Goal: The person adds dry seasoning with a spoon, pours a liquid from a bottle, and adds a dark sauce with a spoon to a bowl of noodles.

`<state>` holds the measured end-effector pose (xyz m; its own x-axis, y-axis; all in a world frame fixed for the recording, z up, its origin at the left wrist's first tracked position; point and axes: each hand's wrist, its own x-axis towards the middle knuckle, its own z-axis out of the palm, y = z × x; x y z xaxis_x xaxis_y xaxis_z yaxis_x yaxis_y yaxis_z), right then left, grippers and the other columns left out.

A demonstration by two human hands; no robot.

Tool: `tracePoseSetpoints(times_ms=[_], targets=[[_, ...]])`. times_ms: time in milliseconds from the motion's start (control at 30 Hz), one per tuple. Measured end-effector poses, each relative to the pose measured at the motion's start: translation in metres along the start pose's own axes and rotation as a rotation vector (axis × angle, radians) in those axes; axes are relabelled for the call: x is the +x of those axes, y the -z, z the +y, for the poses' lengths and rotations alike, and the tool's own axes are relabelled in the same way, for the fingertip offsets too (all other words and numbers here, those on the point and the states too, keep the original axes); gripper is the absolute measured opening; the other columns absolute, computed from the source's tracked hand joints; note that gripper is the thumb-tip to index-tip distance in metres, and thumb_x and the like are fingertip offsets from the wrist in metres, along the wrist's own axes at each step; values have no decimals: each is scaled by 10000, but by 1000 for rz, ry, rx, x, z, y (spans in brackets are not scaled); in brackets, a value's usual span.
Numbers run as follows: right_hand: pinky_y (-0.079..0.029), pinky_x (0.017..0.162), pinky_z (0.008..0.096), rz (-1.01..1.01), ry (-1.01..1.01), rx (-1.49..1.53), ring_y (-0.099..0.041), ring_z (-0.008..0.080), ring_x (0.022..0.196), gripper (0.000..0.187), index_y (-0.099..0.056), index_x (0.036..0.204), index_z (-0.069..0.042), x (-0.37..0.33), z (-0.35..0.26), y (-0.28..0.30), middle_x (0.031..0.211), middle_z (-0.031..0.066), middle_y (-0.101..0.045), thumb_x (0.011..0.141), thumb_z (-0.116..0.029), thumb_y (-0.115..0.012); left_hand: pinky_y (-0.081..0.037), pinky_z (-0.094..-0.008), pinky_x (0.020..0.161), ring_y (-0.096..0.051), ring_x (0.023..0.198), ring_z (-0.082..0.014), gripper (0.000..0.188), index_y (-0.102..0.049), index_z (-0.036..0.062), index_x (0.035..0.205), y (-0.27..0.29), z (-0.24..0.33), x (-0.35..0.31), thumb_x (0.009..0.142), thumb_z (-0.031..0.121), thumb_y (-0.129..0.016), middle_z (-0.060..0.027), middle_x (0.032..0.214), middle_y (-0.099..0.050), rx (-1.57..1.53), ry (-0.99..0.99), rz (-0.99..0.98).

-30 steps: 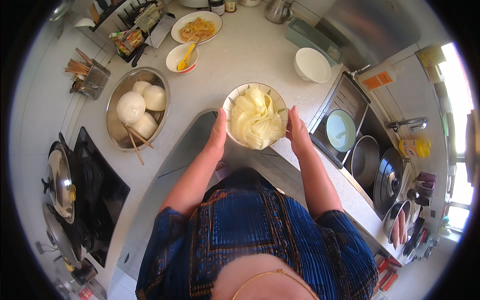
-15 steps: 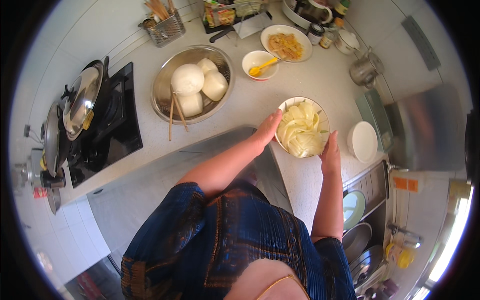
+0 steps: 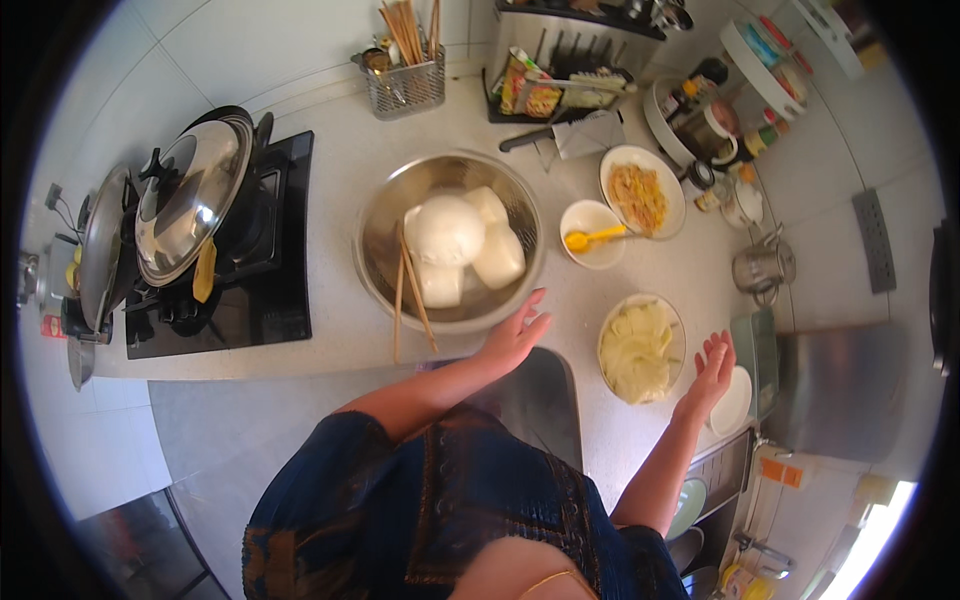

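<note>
My left hand (image 3: 515, 335), empty with fingers stretched out, hovers by the near right rim of a steel basin (image 3: 372, 275). Large white steamed buns (image 3: 447, 231) fill part of the basin, and wooden chopsticks (image 3: 399, 305) lean over its near rim. On the counter between my hands stands a bowl (image 3: 678, 345) heaped with pale green sliced vegetable (image 3: 638, 352); neither hand touches it. To its right, my right hand (image 3: 712, 368) is raised with fingers apart and nothing in it, partly in front of a white bowl (image 3: 732, 408).
A small bowl (image 3: 592, 255) with a yellow spoon (image 3: 596, 238) and a plate of shredded food (image 3: 640, 198) stand farther back. A cleaver (image 3: 585, 135) lies behind them. The black stove (image 3: 290, 240) with lidded pans is at left, the sink (image 3: 725, 470) at lower right.
Both hands have let go of the bowl of sliced vegetable, which now rests on the counter. My left hand has moved left toward the basin, my right hand slightly right. The view has shifted.
</note>
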<state>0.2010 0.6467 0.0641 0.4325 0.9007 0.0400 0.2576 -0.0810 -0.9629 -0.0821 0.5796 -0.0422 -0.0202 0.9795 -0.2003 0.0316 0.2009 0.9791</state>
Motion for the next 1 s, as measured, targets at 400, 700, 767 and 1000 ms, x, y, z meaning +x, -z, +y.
tracePoseSetpoints(times_ms=[400,700,767,1000], targets=[[-501,687,242,-833,255,180,-601,87,761,255,-617,1149,-37,3,-153,-352,902,32,-646,918,-137,-581,-413,-364,569,-502,610,-248,398,-532,-30,921,114,6,-39,849,344,-650,-160,711,-530,283,-203,247],[-506,727,298,-607,646,-70,-629,174,794,533,-519,1279,-14,44,-181,-558,1020,113,-649,839,-269,-679,-416,-400,983,-564,1108,-349,448,-607,38,1179,165,-40,-42,867,359,-627,-222,1182,-594,502,12,-59],[-497,800,372,-521,680,-112,-641,251,854,562,-523,1240,-19,41,-190,-579,1080,145,-636,810,-338,-693,-424,-402,970,-571,1089,-347,431,-616,36,1154,165,-44,-43,865,355,-637,-215,1157,-606,454,36,-75],[-491,799,435,-511,684,-344,-632,323,835,364,-572,993,-29,50,-193,-615,939,144,-632,829,-344,-655,-431,-462,929,-569,1057,-418,600,-530,20,1226,167,-51,-47,938,535,-424,-268,1109,-606,392,24,-146]])
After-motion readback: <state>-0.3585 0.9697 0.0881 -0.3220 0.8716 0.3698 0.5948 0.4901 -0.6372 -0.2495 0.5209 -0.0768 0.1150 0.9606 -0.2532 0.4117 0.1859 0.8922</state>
